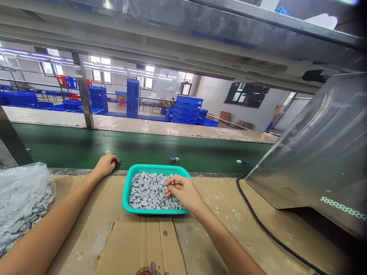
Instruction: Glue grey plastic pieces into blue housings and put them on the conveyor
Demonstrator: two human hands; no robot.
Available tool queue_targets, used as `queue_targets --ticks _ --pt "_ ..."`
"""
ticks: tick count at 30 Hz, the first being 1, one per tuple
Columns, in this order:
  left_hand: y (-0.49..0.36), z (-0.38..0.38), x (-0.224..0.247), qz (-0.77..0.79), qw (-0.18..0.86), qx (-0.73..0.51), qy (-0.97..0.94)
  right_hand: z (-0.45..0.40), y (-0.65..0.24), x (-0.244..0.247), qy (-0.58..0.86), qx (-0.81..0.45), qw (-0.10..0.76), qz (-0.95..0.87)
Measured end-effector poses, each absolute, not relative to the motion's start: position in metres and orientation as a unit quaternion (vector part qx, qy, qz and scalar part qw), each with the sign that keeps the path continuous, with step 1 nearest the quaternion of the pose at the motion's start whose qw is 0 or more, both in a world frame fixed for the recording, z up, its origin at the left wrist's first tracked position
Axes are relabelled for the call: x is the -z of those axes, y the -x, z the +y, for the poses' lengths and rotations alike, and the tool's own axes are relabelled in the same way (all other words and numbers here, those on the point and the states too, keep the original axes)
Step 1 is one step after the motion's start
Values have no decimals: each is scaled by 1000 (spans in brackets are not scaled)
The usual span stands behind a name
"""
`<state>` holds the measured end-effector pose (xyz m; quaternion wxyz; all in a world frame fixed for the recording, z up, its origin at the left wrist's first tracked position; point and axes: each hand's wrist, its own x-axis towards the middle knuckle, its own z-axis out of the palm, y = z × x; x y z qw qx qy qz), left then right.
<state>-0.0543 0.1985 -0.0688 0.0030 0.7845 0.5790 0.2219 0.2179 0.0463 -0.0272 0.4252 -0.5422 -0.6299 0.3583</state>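
A teal plastic basket tray (155, 168) sits on the cardboard-covered bench at the belt's edge, heaped with small grey moulded parts (147, 192). My right hand (183, 193) is over the tray's right side, its fingertips pinched among the parts and apparently on one small grey part. My left hand (105, 165) lies curled on the bench's far edge, left of the tray, holding nothing. Further left, a clear plastic bag (21, 194) holds more grey parts, near my left forearm.
A green conveyor belt (143, 149) runs just beyond the bench, carrying small blue-and-white scraps (173, 159). A curved steel guard (309, 152) stands at right, with a black cable (266, 229) along its base. Overhead runs a metal beam (172, 42). Stacked blue crates (132, 97) fill the hall beyond.
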Motion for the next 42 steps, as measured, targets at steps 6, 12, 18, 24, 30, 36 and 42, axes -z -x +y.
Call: queue_targets --ticks 6,12,18,24,30,36,42 --pt "53 196 66 574 12 -224 -788 48 -219 29 564 -318 418 -637" --pt "53 195 66 569 16 -232 -789 49 -220 30 571 -302 417 -639" --pt "54 196 67 561 27 -239 -792 49 -218 29 566 -322 416 -635" --pt "54 196 68 551 37 -242 -798 48 -218 28 556 -349 413 -631" --pt "53 195 67 551 38 -240 -798 48 -218 29 551 -336 417 -640" --pt "53 195 66 559 30 -235 -795 48 -217 30 553 -318 415 -649" --pt "51 195 66 559 21 -227 -797 48 -217 28 565 -278 416 -656"
